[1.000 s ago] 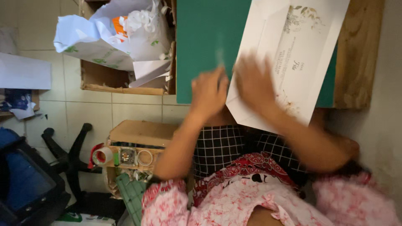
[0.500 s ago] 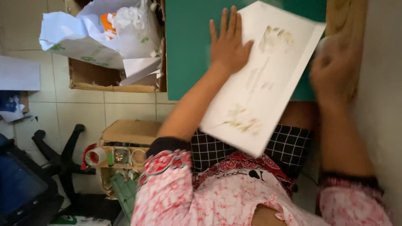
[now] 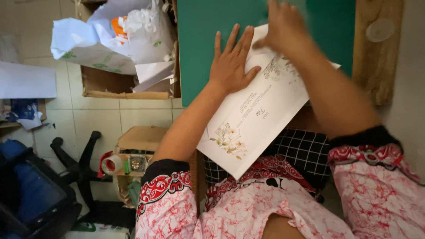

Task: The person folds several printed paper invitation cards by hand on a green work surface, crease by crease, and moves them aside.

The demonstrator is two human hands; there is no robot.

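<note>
On the green mat [image 3: 208, 53], left hand [image 3: 230, 66] flattens white envelope [image 3: 256, 119].

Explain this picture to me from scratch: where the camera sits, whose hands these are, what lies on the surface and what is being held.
The camera is worn on a person's head and looks down at their own two bare hands; there is no machine here. The left hand lies flat, fingers spread, on a large white envelope printed with small flowers. The right hand is blurred with motion and touches the envelope's far edge; its exact grip cannot be told. The envelope lies partly on a green mat and hangs over the near edge toward the person's lap. The mat lies on a wooden table. To the left, a cardboard box holds crumpled paper, and a roll of tape sits lower down.
</note>
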